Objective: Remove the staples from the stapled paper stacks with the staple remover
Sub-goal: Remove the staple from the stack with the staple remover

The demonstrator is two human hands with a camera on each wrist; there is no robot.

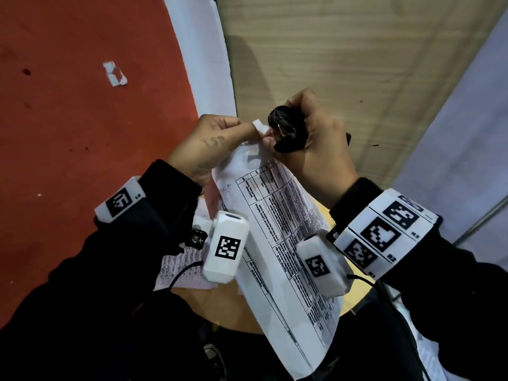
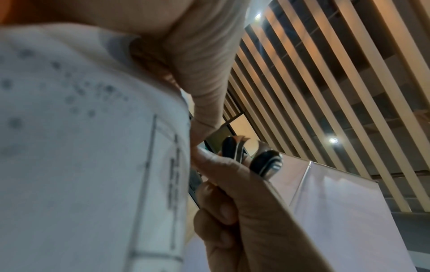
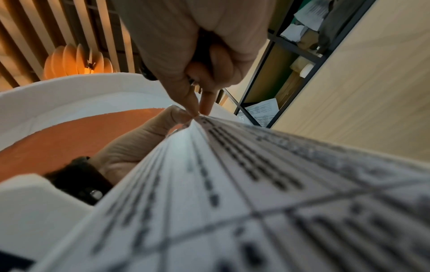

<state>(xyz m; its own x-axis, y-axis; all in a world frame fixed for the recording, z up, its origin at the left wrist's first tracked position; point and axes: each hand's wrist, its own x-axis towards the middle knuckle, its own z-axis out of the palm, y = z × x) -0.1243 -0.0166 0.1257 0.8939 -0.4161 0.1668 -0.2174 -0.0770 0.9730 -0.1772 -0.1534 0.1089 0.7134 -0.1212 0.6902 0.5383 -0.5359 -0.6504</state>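
**Freeing the staple at the held corner**

The person holds the paper stack up in the air, above the round table, not flat on it. The left hand pinches the top corner of the stack between thumb and forefinger. The right hand is curled around the black staple remover — the tool sits in the palm, with its metal claws turned away from the paper. At the same time the thumb and index finger of this hand pinch at the same corner, touching the fingertips of the left hand. The staple itself is too small to see, so I cannot tell if it is still in the paper.

It seems the staple is being picked at with the fingers. To do this step well, the left hand should keep the corner tight and close to the staple, so the sheets do not tear. Pull straight out of the paper, not sideways. If it resists, it is better to turn the claws under it again. More printed sheets lie on the table below — probably the next work.
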